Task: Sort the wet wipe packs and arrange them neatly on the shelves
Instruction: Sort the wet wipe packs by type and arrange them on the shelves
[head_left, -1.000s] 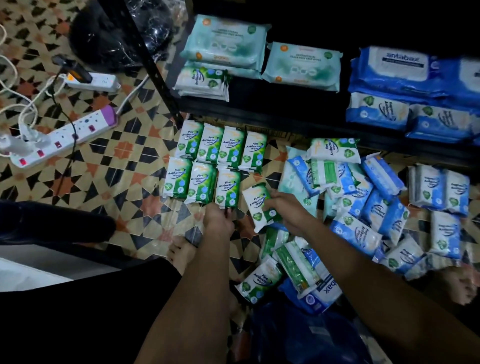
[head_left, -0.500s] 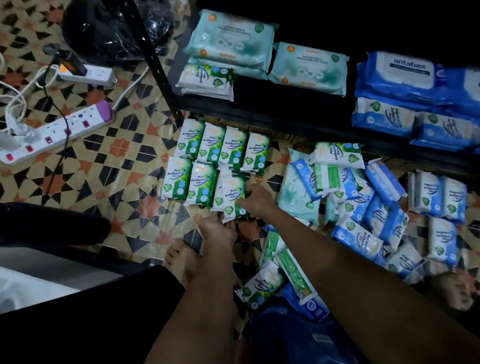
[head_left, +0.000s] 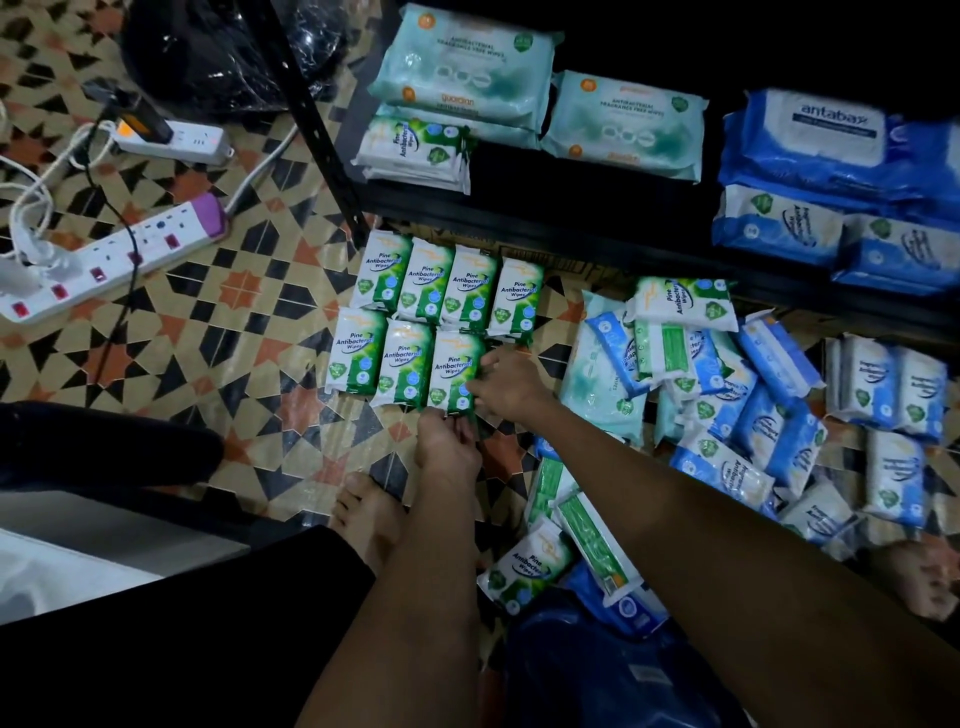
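Head view: both hands meet at one green Pine Antibacterial pack (head_left: 453, 371), the third in the near row of green packs (head_left: 426, 322) laid out on the patterned floor (head_left: 208, 364). The right hand (head_left: 511, 385) pinches the pack's right edge, fingers curled onto it. The left hand (head_left: 448, 447) comes in from below with its fingertips at the pack's bottom edge; whether they pinch it or only touch it cannot be told. Left of the grip lie two more packs of that row, and beyond it a row of four. Right of the grip sits a loose heap of blue and green packs (head_left: 727, 410). Above the grip, the dark shelf (head_left: 571, 218) carries pale teal packs (head_left: 462, 62), a small green stack (head_left: 415, 150) and blue packs (head_left: 831, 156). Far left of the grip lie two power strips (head_left: 119, 254).
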